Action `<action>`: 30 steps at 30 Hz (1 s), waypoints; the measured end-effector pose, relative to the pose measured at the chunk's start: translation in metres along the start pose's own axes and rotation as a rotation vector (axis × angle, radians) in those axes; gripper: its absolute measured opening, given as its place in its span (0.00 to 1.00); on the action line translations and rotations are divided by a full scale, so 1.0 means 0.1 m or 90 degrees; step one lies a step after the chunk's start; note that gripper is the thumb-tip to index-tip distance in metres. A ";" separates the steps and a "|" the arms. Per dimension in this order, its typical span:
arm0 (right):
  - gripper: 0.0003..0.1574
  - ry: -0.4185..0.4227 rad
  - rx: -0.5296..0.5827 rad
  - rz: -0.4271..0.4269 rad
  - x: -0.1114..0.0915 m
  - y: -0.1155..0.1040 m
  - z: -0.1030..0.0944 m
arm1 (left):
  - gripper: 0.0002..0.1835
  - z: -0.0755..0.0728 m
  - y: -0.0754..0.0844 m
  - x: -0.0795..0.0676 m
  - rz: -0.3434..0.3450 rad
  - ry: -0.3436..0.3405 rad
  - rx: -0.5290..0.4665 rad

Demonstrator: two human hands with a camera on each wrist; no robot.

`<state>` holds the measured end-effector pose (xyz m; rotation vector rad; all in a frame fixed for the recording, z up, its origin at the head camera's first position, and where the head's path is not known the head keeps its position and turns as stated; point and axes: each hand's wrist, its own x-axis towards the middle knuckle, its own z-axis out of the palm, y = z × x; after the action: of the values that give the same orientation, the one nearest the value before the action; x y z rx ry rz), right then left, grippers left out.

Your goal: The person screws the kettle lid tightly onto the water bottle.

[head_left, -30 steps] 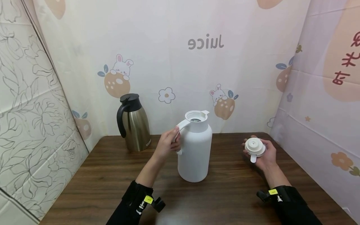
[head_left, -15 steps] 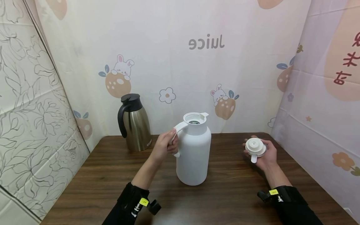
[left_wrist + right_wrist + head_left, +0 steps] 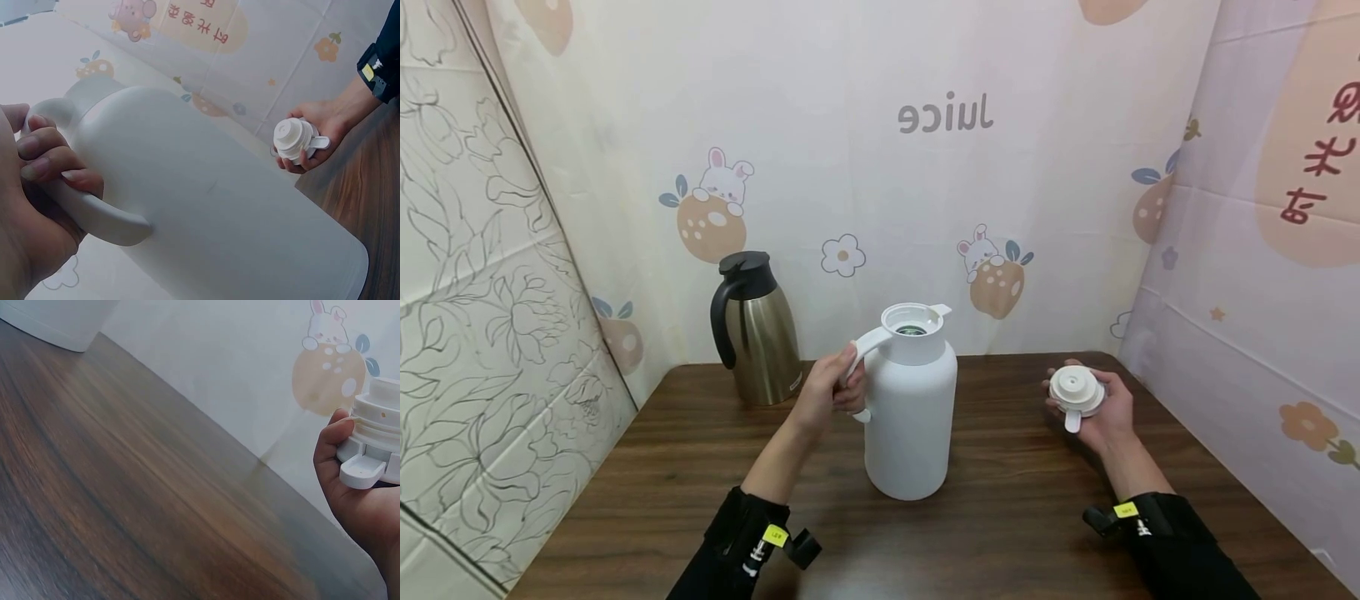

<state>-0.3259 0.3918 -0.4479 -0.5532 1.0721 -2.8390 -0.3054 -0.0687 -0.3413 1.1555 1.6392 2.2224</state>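
Note:
A white vacuum jug (image 3: pixel 910 425) stands upright near the middle of the table, its mouth uncovered and its spout turned to the right. My left hand (image 3: pixel 827 392) grips the jug's handle (image 3: pixel 103 219), fingers wrapped round it in the left wrist view. Off to the right, my right hand (image 3: pixel 1108 412) holds the jug's white lid (image 3: pixel 1075 390), with the stepped side facing up and a small tab toward me. In the right wrist view the lid (image 3: pixel 381 434) is partly cut off by the frame's edge, with fingers curled at its side.
A gold steel vacuum jug (image 3: pixel 767 342) with a black top and handle stands at the back left of the brown wooden table (image 3: pixel 985 533). Patterned cloth walls (image 3: pixel 880 183) rise behind the table and along both sides.
My left hand has brought the white jug slightly to the left and nearer to me. The right hand keeps holding the lid in about the same place.

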 end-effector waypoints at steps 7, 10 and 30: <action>0.24 -0.013 -0.021 0.000 0.03 0.02 0.14 | 0.25 0.00 -0.01 0.01 0.008 -0.013 -0.005; 0.25 -0.016 -0.025 -0.003 0.05 0.03 0.20 | 0.25 0.00 -0.02 0.01 0.012 -0.009 -0.012; 0.26 -0.089 -0.016 -0.047 0.16 0.01 0.93 | 0.26 -0.10 -0.04 -0.01 0.007 0.008 -0.047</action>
<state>-0.3083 0.3304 -0.3791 -0.7960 1.0868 -2.8013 -0.3129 -0.0754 -0.3465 1.1365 1.5444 2.2805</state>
